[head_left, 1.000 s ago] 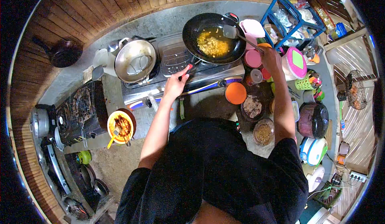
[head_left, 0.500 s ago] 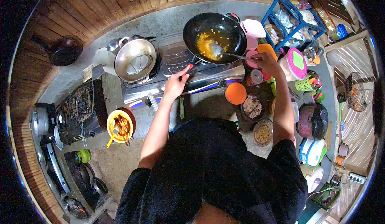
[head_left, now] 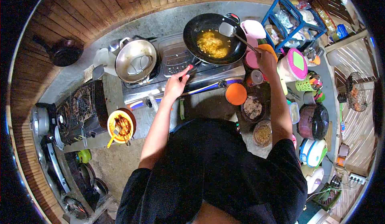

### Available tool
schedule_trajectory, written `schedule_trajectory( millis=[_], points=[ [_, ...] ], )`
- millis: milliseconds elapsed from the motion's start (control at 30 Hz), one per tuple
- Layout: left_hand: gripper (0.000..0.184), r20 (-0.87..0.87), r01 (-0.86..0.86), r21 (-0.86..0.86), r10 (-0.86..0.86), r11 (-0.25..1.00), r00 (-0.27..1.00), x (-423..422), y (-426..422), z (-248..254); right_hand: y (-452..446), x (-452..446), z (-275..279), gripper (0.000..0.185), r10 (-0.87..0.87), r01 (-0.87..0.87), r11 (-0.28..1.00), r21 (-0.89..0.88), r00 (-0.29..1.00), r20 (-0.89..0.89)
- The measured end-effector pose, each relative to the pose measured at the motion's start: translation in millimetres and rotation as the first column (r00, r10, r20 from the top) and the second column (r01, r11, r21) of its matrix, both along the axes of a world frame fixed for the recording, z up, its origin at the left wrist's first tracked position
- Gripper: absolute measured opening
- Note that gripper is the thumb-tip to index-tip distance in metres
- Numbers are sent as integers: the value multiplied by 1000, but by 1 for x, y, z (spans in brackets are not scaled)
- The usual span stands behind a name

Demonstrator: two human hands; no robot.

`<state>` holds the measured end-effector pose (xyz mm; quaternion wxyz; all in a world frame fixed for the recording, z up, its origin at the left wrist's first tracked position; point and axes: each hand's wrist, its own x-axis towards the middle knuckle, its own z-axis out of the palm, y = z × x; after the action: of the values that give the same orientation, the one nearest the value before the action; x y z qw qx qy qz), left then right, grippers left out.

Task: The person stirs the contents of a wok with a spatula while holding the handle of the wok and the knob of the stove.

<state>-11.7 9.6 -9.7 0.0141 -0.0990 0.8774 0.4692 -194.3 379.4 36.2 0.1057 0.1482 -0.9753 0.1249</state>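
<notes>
On the gas stove: black wok, spatula and two hands

Wok (head_left: 194,34), black, one: set on the right burner of the stove (head_left: 200,78), holding golden chopped food (head_left: 212,44) in oil. Handle (head_left: 190,68), red and black: closed in the left hand (head_left: 175,86). Spatula (head_left: 227,29), long-handled: gripped in the right hand (head_left: 266,61), its blade over the wok's inner right side, apart from the food. Silver pan (head_left: 143,50), one: on the left burner, wire utensil inside. Orange lid (head_left: 236,94), round: on the desk (head_left: 196,99), nearer the body than the wok. Two bowls (head_left: 252,107) (head_left: 262,133) of dry contents: beside it. Blue rack (head_left: 298,16), filled with bags: beyond the right hand. Orange-rimmed bowl (head_left: 120,124), red sauce and yellow-handled utensil inside: left of the left forearm.
</notes>
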Motion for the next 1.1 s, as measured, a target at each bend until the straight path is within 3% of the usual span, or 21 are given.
schedule_trajectory(
  millis=[133,200,333,433,467,533,633,700,833,900,933,1033,1100],
  points=[
    [39,-21,-3,-17,3,1000,1000,0,1,-1,-8,24,9,16,6,-6,997,79,1000,-6],
    [39,-18,0,-19,-1,1000,1000,0,1,-1,-11,30,6,24,85,-73,984,-163,994,69],
    [39,16,-15,-8,15,1000,1000,1,4,6,-24,52,17,23,121,-103,987,-120,980,157],
    [39,-22,-16,-19,15,1000,1000,0,1,-5,-34,64,21,24,34,21,984,-179,955,296],
    [40,-78,-11,-12,10,1000,997,-1,0,-12,-33,63,12,25,104,-42,980,-192,940,326],
    [40,-19,-2,-4,1,1000,1000,-1,1,-3,-41,71,17,26,169,-96,972,-216,921,352],
    [40,19,1,4,-1,1000,1000,2,3,4,-58,87,25,24,135,8,943,-334,905,404],
    [40,-9,-2,-6,2,1000,1000,0,4,4,-58,85,8,22,198,90,843,-530,865,461],
    [41,-40,28,-65,-31,997,999,1,3,2,-53,87,-2,23,130,138,801,-583,910,394],
    [40,-23,27,-57,-29,998,999,2,4,4,-52,86,-4,24,38,71,807,-587,984,171],
    [40,-21,34,-60,-36,998,999,1,4,2,-50,83,-5,24,32,77,804,-590,984,173],
    [39,-35,27,-63,-30,998,999,1,6,4,-46,70,-7,24,-86,146,883,-445,985,152],
    [41,-6,33,-102,-34,994,999,3,8,8,-44,64,-12,22,-128,131,949,-285,991,30]
  ],
)
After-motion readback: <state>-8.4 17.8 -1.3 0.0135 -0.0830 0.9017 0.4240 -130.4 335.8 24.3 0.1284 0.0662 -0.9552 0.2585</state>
